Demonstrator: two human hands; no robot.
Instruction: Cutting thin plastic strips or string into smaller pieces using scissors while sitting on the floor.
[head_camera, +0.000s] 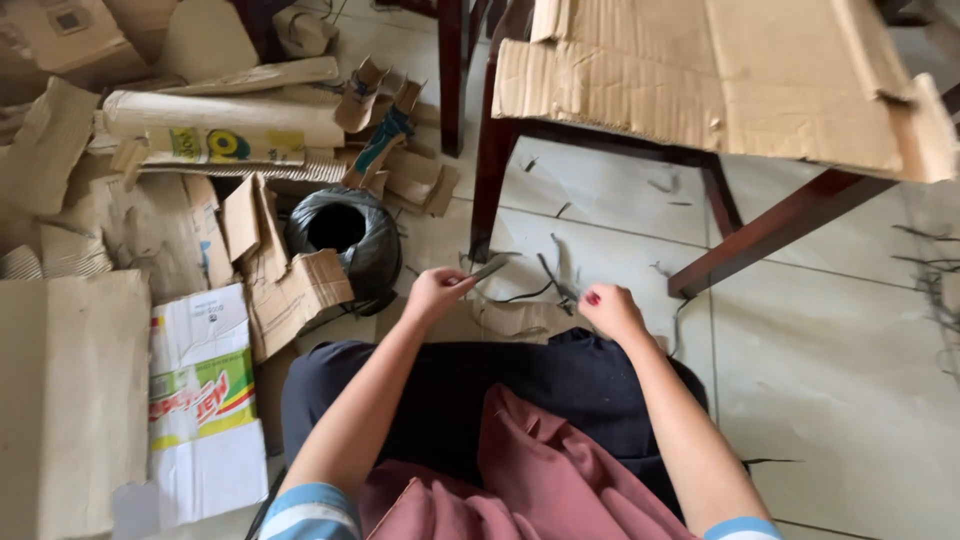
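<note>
My left hand (436, 292) is pinched shut on a thin grey strip (488, 268) that points up and to the right. My right hand (610, 308) is curled shut a little to the right of it, over a flat piece of brown cardboard (505, 320) lying on the tiled floor beyond my knees; what its fingers hold is hidden. Thin dark strips (555, 275) lie scattered on the tiles just past both hands. My lap is covered by dark and dusty-red cloth (530, 440).
A black bag-lined bin (345, 232) stands left of my hands. Heaps of torn cardboard (150, 190) and a flattened printed carton (205, 400) fill the left. A dark wooden chair (700, 160) carrying large cardboard sheets (720, 70) stands ahead.
</note>
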